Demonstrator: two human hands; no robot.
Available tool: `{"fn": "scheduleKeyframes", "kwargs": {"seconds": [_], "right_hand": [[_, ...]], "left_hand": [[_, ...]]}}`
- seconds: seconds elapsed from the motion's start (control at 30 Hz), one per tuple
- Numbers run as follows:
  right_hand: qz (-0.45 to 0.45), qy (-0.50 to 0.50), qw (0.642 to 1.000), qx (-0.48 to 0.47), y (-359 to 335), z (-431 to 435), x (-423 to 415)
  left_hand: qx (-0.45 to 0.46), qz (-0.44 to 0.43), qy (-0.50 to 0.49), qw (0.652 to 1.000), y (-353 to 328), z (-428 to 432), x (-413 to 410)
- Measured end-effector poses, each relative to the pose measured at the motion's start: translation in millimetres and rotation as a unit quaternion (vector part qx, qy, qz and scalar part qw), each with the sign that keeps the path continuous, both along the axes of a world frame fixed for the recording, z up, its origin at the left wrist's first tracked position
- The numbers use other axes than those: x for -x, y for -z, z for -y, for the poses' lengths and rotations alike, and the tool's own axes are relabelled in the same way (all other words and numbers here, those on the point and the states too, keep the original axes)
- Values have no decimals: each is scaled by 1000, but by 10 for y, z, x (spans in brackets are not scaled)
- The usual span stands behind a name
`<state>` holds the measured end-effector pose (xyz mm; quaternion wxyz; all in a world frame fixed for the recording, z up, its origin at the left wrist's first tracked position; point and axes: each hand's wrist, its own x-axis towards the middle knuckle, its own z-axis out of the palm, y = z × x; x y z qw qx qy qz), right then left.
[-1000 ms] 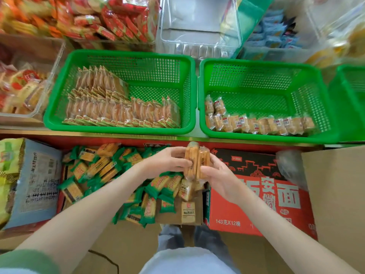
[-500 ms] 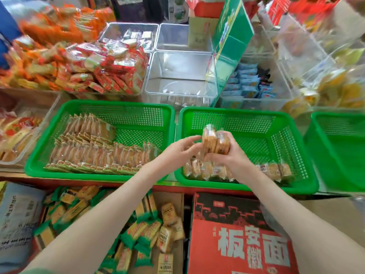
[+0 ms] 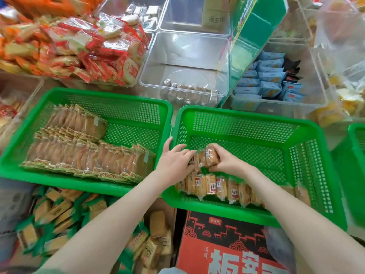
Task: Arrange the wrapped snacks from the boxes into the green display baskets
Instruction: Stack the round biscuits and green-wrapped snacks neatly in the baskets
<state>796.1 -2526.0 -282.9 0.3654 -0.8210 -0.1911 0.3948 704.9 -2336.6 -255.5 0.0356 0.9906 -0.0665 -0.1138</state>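
I am holding a bunch of packets [image 3: 207,157] low inside the middle basket [image 3: 246,117], near its 9 o'clock wall. My right hand [image 3: 227,163] is pinching the bunch and my left hand [image 3: 173,165] is lying spread against it. One finished row [image 3: 217,186] is lining the near wall, with most of the floor showing bare. The left basket [image 3: 98,93] is holding two rows, and many loose snacks [image 3: 59,212] are waiting at 7 o'clock.
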Motion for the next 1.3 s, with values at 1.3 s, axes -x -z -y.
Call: {"fn": "scheduleKeyframes", "kwargs": {"seconds": [1.3], "right_hand": [[342, 97, 925, 136, -387, -966, 1967]], "left_hand": [[259, 172, -4, 950, 33, -1107, 1617]]}}
